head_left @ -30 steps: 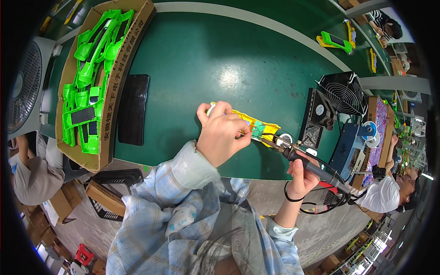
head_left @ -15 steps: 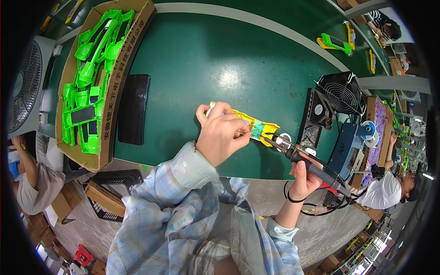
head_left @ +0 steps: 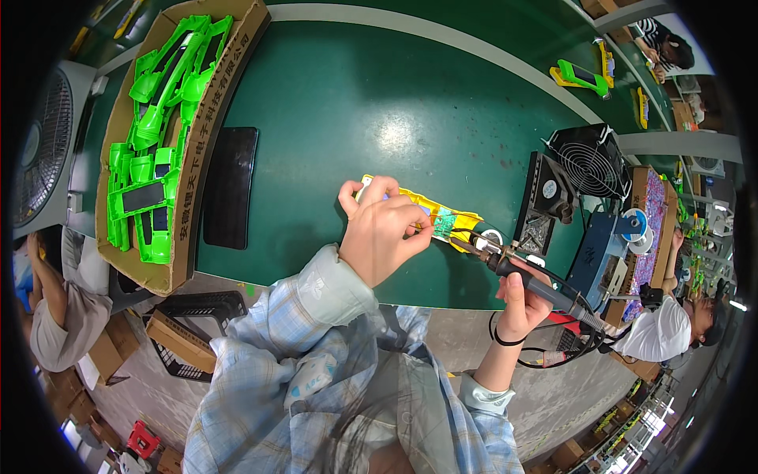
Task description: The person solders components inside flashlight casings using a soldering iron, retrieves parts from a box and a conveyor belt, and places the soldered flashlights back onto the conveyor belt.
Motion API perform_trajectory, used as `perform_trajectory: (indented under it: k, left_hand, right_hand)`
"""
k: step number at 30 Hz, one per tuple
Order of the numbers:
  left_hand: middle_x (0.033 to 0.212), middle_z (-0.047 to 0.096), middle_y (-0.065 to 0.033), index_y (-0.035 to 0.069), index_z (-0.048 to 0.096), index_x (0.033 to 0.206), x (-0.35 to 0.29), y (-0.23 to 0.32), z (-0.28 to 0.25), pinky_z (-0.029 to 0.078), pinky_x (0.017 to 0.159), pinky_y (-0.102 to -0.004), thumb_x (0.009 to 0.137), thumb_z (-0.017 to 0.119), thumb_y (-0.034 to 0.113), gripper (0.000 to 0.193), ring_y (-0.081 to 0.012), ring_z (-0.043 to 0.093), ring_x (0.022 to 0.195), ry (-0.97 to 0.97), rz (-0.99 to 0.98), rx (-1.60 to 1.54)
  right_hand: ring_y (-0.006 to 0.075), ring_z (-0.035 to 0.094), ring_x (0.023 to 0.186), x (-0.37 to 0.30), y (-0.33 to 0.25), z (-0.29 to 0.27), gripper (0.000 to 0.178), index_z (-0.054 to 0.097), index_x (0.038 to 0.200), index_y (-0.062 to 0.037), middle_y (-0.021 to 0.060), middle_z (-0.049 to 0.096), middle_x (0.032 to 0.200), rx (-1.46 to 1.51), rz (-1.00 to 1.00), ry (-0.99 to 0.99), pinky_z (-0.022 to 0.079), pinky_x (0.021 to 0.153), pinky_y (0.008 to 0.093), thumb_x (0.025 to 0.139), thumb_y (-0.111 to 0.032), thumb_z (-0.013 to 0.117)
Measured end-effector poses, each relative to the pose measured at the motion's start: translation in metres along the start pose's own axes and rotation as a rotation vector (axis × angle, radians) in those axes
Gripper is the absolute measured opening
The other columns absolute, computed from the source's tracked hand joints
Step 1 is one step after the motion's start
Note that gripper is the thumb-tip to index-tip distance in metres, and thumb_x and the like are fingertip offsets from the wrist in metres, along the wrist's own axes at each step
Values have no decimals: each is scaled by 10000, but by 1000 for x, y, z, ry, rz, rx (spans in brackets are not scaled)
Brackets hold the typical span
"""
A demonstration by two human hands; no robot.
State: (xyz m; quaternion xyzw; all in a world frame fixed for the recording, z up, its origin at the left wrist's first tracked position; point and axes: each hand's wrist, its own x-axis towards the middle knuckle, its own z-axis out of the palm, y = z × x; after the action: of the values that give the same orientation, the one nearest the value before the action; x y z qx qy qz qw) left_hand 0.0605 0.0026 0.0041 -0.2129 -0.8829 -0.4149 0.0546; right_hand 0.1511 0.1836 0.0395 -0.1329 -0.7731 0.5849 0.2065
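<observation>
A yellow plastic housing point(head_left: 471, 219) lies on the green table, partly under my left hand point(head_left: 383, 237). Inside it sits a small green circuit board point(head_left: 444, 224) with thin wires around it. My left thumb and forefinger are pinched together on a thin reddish wire point(head_left: 414, 228) at the board's left side; the other fingers arch over the housing. My right hand point(head_left: 524, 310) is wrapped round the dark handle of a soldering iron point(head_left: 545, 291), whose metal tip points left at the board. Whether the tip touches the board I cannot tell.
A cardboard box point(head_left: 207, 150) of green plastic housings stands left, beside a black flat tray point(head_left: 230, 188). On the right are a black fan point(head_left: 588, 164), a blue soldering station point(head_left: 594, 257) and a solder spool point(head_left: 634, 225). Other people sit at both sides.
My right hand and the soldering iron have shifted slightly, with the tip a little further left over the board. My left hand has barely moved.
</observation>
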Motion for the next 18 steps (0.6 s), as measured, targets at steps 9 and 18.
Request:
perform_trajectory:
  k: [9, 18]
  left_hand:
    - [548, 520, 54, 145, 585, 592, 1, 0, -2, 198, 771, -411, 613, 648, 177, 74, -180, 444, 833, -35, -1, -14]
    - [548, 522, 52, 146, 581, 587, 2, 1, -2, 200, 756, -410, 603, 650, 163, 72, -181, 442, 820, -24, 6, -14]
  right_hand:
    - [69, 440, 454, 1, -2, -3, 235, 559, 909, 56, 71, 545, 623, -22, -5, 13, 342, 416, 171, 781, -139, 581]
    - [71, 447, 478, 0, -1, -5, 220, 556, 925, 52, 78, 552, 662, 37, 16, -22, 347, 435, 167, 769, -99, 589]
